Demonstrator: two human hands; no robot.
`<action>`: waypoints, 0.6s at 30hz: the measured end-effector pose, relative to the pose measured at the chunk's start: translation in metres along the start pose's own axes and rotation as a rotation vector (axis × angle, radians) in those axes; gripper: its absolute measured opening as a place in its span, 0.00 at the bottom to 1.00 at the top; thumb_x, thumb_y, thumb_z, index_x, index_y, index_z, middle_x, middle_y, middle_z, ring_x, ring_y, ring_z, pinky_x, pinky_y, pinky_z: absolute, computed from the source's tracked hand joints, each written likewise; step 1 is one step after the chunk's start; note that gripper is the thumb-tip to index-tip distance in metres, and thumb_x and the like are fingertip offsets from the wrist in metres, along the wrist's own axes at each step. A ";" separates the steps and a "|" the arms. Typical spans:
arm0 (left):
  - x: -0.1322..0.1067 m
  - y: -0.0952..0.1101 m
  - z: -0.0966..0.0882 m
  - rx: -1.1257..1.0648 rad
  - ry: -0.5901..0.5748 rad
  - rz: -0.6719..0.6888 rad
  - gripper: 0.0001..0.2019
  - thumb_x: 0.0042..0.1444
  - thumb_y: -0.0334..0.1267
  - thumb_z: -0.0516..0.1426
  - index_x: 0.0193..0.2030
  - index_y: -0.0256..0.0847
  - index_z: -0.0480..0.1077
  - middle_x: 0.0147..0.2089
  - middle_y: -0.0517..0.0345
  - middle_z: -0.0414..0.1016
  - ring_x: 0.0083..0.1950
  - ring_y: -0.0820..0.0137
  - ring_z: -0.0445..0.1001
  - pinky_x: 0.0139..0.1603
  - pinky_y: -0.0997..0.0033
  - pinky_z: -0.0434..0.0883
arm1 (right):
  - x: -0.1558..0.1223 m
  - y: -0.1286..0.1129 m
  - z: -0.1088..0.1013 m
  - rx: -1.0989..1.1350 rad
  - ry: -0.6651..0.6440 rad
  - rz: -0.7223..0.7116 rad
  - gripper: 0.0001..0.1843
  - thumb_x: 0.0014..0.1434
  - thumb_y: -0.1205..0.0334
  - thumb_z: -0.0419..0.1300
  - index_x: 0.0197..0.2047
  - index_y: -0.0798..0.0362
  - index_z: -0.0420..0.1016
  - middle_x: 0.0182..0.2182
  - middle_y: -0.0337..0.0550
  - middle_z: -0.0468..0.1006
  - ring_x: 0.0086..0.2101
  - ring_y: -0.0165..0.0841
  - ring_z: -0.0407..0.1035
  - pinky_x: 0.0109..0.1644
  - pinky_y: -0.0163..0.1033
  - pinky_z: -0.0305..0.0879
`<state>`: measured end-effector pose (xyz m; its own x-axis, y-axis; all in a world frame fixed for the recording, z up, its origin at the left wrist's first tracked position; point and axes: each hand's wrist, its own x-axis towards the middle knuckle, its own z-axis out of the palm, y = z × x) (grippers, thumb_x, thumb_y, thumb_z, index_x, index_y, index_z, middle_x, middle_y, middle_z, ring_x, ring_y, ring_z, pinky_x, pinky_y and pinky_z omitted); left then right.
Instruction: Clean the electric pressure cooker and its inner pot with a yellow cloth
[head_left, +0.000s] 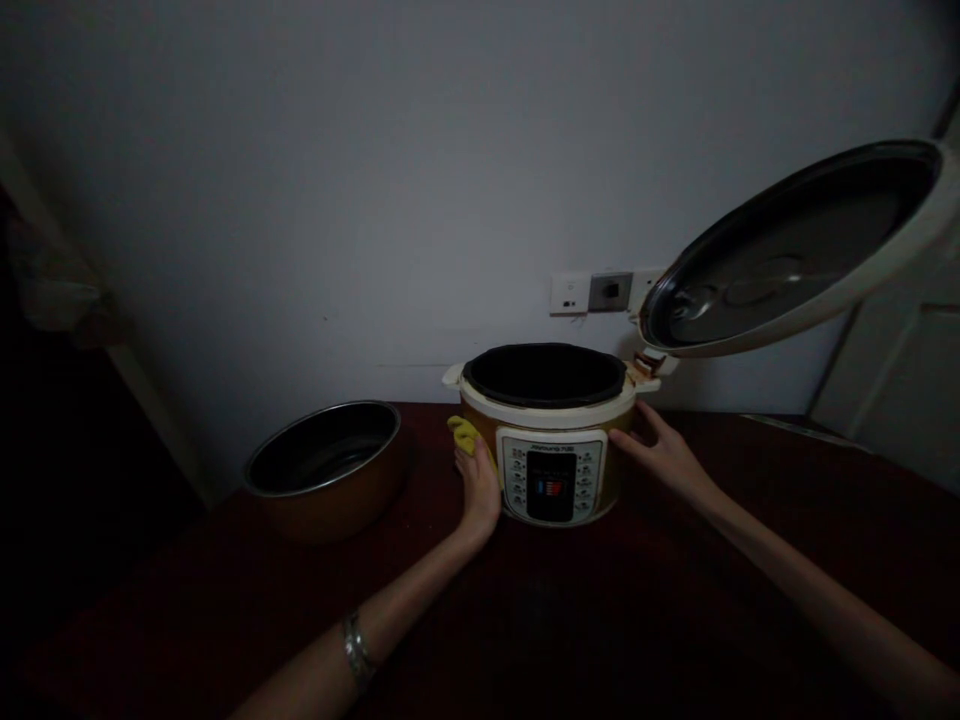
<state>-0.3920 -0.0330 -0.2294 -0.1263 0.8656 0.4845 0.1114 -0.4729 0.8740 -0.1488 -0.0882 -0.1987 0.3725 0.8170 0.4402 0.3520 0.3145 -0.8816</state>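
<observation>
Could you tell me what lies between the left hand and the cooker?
A yellow cloth, which the left hand holds against the left side of the cooker; the head view shows it.

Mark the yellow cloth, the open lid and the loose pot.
yellow cloth [463, 433]: head view, corner showing above the left hand [480, 490].
open lid [787, 255]: head view, middle of its metal underside.
loose pot [330, 505]: head view, front of its outer wall.

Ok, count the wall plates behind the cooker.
3, in a row on the wall above the cooker: white socket at left, grey plate in the middle, white plate partly behind the open lid, which may hide more.
</observation>
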 end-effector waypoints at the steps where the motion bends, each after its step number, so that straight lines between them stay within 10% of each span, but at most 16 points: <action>1: -0.007 0.004 0.000 0.034 0.005 0.012 0.26 0.64 0.48 0.40 0.66 0.41 0.48 0.70 0.44 0.51 0.72 0.65 0.45 0.70 0.59 0.46 | 0.000 0.000 0.000 0.008 -0.001 0.006 0.47 0.45 0.41 0.66 0.65 0.48 0.57 0.62 0.49 0.64 0.58 0.50 0.61 0.62 0.55 0.58; 9: -0.005 0.045 -0.006 0.174 -0.113 0.374 0.30 0.65 0.49 0.41 0.70 0.43 0.38 0.74 0.51 0.31 0.73 0.66 0.26 0.71 0.57 0.34 | -0.001 0.000 0.001 0.041 -0.012 0.065 0.49 0.45 0.41 0.65 0.66 0.49 0.54 0.64 0.51 0.60 0.59 0.50 0.60 0.61 0.55 0.59; 18: 0.024 0.058 -0.011 -0.093 -0.068 0.208 0.27 0.65 0.52 0.40 0.67 0.45 0.51 0.69 0.49 0.53 0.72 0.64 0.45 0.71 0.56 0.45 | -0.002 -0.002 0.001 0.026 0.009 0.032 0.47 0.46 0.43 0.65 0.66 0.48 0.56 0.63 0.49 0.61 0.59 0.51 0.59 0.62 0.56 0.57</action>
<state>-0.3996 -0.0410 -0.1667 -0.0432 0.7557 0.6535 0.0367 -0.6524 0.7570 -0.1515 -0.0899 -0.1986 0.3911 0.8226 0.4127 0.3169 0.3006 -0.8995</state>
